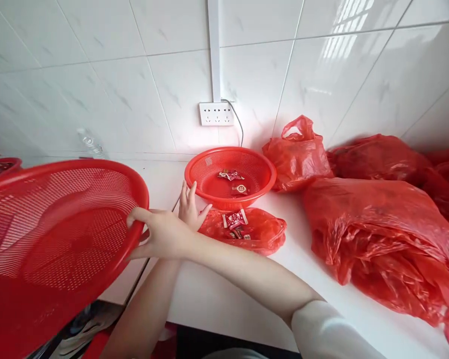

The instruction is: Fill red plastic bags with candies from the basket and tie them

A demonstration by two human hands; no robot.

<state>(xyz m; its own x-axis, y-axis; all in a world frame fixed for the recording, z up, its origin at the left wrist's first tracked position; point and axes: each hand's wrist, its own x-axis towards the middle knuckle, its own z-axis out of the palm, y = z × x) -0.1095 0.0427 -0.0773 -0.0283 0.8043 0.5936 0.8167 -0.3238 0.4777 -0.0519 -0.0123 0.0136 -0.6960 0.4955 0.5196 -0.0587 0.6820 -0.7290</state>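
Observation:
My right hand reaches across to the left and grips the rim of a large red perforated basket, which is tilted. Behind it, my left hand is held up with fingers spread, close to the front left rim of a smaller red basket; whether it touches the rim I cannot tell. A few wrapped packets lie inside that smaller basket. In front of it, a red plastic bag lies flat with a pink and white packet and smaller dark packets on it.
Filled red plastic bags cover the right side of the white table. A knotted red bag stands beside the smaller basket. At the back left are a clear bottle and another red basket. A socket strip is on the tiled wall.

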